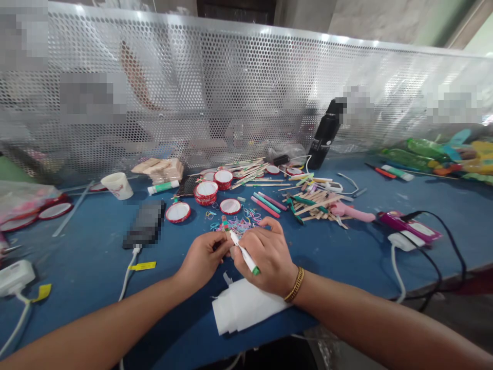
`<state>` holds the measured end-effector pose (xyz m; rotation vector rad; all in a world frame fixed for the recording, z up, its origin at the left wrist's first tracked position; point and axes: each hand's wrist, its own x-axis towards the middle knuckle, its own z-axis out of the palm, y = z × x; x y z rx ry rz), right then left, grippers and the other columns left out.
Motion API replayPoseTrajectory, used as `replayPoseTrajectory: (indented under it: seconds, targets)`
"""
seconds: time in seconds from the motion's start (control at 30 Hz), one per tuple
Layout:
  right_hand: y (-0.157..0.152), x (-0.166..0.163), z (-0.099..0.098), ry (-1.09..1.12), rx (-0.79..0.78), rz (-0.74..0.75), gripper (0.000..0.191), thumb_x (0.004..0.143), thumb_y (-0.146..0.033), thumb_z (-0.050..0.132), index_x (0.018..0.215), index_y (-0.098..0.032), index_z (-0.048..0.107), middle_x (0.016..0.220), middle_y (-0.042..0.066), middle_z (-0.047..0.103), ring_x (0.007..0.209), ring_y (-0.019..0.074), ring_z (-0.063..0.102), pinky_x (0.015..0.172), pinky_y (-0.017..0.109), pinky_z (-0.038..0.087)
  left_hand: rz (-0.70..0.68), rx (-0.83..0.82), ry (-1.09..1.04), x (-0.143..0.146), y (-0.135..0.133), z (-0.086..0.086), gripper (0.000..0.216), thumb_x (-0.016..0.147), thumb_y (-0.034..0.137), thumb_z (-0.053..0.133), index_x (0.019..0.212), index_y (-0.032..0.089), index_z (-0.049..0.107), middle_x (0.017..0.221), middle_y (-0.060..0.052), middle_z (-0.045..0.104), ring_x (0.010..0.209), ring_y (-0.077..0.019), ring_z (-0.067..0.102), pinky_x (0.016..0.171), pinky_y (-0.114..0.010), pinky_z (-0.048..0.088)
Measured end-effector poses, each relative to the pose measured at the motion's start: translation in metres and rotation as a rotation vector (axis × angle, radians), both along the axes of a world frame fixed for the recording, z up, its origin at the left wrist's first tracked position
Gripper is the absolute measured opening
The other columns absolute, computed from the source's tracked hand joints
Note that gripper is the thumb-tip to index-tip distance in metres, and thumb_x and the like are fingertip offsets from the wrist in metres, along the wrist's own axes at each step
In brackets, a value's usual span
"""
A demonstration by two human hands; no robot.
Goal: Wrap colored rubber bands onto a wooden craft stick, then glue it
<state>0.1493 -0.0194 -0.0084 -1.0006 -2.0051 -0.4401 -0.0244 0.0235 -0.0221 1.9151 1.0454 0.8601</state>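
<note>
My right hand [267, 254] is closed round a white marker with a green end [245, 254], its tip pointing up and left. My left hand [203, 257] is closed in a pinch on a small striped stick [225, 224] that stands up just left of the marker tip. Both hands meet over the blue table [96, 257], right in front of a heap of small coloured rubber bands [241, 223]. A gold bracelet [295, 284] sits on my right wrist. White paper [242, 308] lies under my right wrist at the table's front edge.
Several red-rimmed round lids [206, 191], coloured markers [267, 203], a pile of wooden sticks [311, 198], a white cup [118, 185], a glue stick [164, 187], a phone [145, 224], a pink glue gun [352, 211], a black bottle [325, 133] and cables lie about. A perforated metal screen [239, 82] backs the table.
</note>
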Motion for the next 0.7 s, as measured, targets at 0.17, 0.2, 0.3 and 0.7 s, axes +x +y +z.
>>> replayPoseTrajectory:
  seconds: [0.17,0.2,0.3,0.7]
  targets:
    - [-0.0013,-0.0001,0.0017,0.005,0.009,0.031,0.015,0.086,-0.019,0.052,0.072,-0.021,0.048,0.062,-0.002,0.061,0.06,0.0135,0.054,0.087,0.038,0.035,0.014,-0.005,0.004,-0.0005,-0.0009,-0.0002,0.031,0.091,0.032,0.051,0.063,0.017,0.054,0.06,0.004,0.051,0.055,-0.0103,0.047,0.051,-0.02,0.04]
    - [-0.0014,-0.0002,0.0016,0.004,0.01,0.034,0.014,0.086,-0.019,0.053,0.072,-0.021,0.048,0.062,-0.002,0.061,0.06,0.0136,0.055,0.088,0.038,0.035,0.018,-0.005,0.007,-0.0006,-0.0008,-0.0005,0.031,0.091,0.03,0.051,0.063,0.017,0.054,0.06,0.004,0.051,0.055,-0.0102,0.047,0.051,-0.02,0.039]
    - [-0.0008,-0.0004,0.0003,0.006,0.013,0.044,0.014,0.086,-0.02,0.054,0.073,-0.021,0.048,0.064,-0.002,0.062,0.062,0.0139,0.056,0.089,0.038,0.035,0.018,0.006,0.018,-0.0008,-0.0005,-0.0012,0.029,0.091,0.029,0.05,0.064,0.017,0.055,0.06,0.004,0.053,0.055,-0.0103,0.049,0.052,-0.02,0.039]
    - [0.0,-0.0013,-0.0002,0.004,0.012,0.03,0.016,0.086,-0.019,0.055,0.072,-0.019,0.049,0.064,-0.002,0.062,0.062,0.0137,0.058,0.089,0.039,0.036,0.018,-0.002,0.01,0.0002,0.0,-0.0015,0.029,0.091,0.03,0.05,0.064,0.017,0.054,0.061,0.004,0.053,0.056,-0.0101,0.048,0.052,-0.019,0.041]
